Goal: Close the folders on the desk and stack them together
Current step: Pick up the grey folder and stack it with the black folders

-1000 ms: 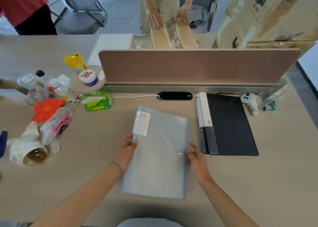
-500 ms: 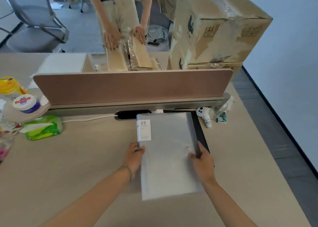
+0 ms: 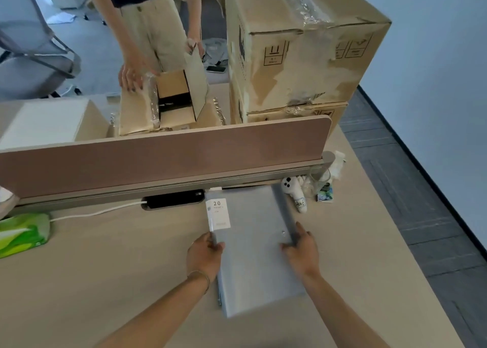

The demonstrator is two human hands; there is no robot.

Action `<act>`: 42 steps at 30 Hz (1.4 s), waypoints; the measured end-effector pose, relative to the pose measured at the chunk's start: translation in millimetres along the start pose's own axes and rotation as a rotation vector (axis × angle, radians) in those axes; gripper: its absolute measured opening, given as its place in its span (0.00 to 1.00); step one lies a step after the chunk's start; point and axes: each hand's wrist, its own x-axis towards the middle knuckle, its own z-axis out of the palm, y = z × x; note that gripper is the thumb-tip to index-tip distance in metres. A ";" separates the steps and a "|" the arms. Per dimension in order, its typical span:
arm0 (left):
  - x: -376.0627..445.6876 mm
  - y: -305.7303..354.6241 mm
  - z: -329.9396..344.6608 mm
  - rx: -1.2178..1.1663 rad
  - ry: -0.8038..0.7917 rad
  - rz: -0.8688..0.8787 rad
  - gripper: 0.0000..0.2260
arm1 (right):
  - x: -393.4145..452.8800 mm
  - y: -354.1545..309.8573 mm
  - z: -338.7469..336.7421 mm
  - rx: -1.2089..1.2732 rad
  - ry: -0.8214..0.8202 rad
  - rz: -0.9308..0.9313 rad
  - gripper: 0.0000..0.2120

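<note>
A closed pale grey folder (image 3: 254, 252) with a white "20" label lies flat on the beige desk (image 3: 105, 281), close to the divider. It covers the dark folder almost entirely; only a thin dark edge (image 3: 283, 205) shows along its right side. My left hand (image 3: 204, 255) grips the grey folder's left edge, thumb on top. My right hand (image 3: 300, 247) holds its right edge, fingers curled over the side.
A brown divider panel (image 3: 163, 155) runs across the desk with a black cable port (image 3: 172, 198) below it. A white controller (image 3: 293, 193) and a glass stand right of the folders. A green wipes pack (image 3: 23, 233) lies far left. Beyond, a person handles a cardboard box (image 3: 160, 100).
Both hands carried the grey folder to the right and set it over the dark folder, then slid it farther toward the divider. My view turned right.
</note>
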 end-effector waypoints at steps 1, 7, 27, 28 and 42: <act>3.4 0.3 2.9 0.033 0.010 0.018 0.02 | 2.9 0.0 0.7 -0.003 0.001 0.004 0.28; 22.0 5.5 15.8 0.035 0.024 -0.023 0.13 | 16.8 5.6 1.0 -0.012 -0.051 0.054 0.27; 5.2 -18.2 6.0 -0.450 -0.058 -0.312 0.20 | -23.8 -7.8 17.5 0.143 -0.189 0.051 0.16; 0.5 -23.9 -1.2 -0.455 -0.045 -0.320 0.20 | -33.1 -8.3 20.4 0.171 -0.196 0.056 0.17; -53.7 -66.6 -100.3 -0.562 -0.141 -0.270 0.21 | -126.2 -16.2 58.2 0.483 -0.411 0.324 0.30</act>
